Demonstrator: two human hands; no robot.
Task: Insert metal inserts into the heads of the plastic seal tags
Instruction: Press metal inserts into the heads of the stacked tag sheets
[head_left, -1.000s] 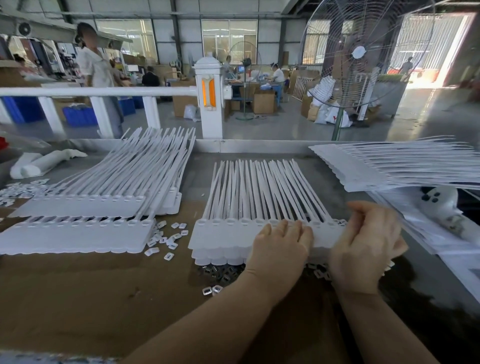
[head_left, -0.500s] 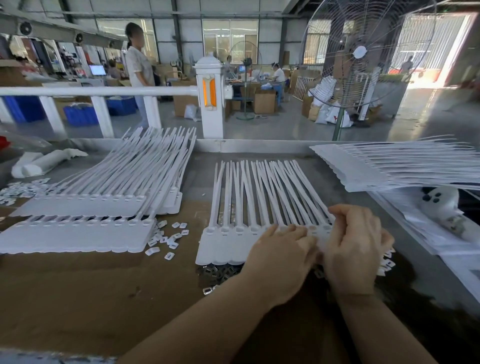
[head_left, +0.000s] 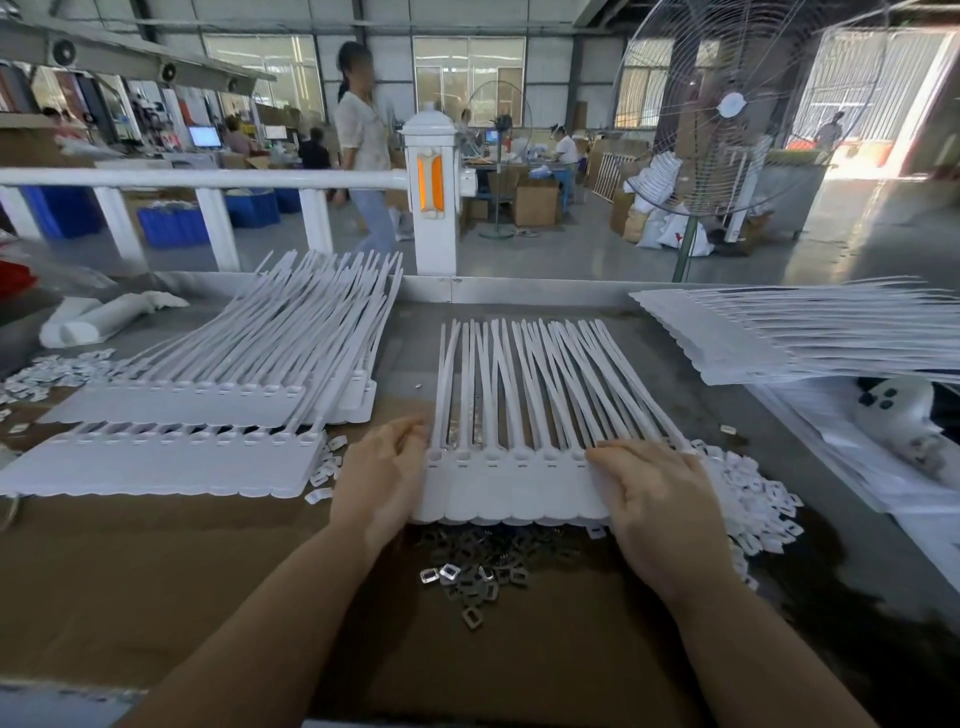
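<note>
Bare cardboard (head_left: 156, 561) lies open left of the left hand's fingers (head_left: 410, 436); metal inserts (head_left: 475, 582) crowd below both hands, white plastic caps (head_left: 753, 499) pile right of the right fingers (head_left: 613, 457)

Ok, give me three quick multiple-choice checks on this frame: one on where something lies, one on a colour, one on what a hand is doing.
1. Where do the metal inserts lie?
A. On the bench just in front of the held strip of seal tags
B. On the far rail
C. In a blue crate

2. What colour are the seal tags?
A. Blue
B. White
C. Orange

3. What is the left hand doing?
A. Hanging idle
B. Picking up an insert
C. Gripping the strip's left end

Answers: 1 A, the silvery pile sits below the strip's near edge. 2 B, every strip is white. 3 C, its fingers curl round that end.
</note>
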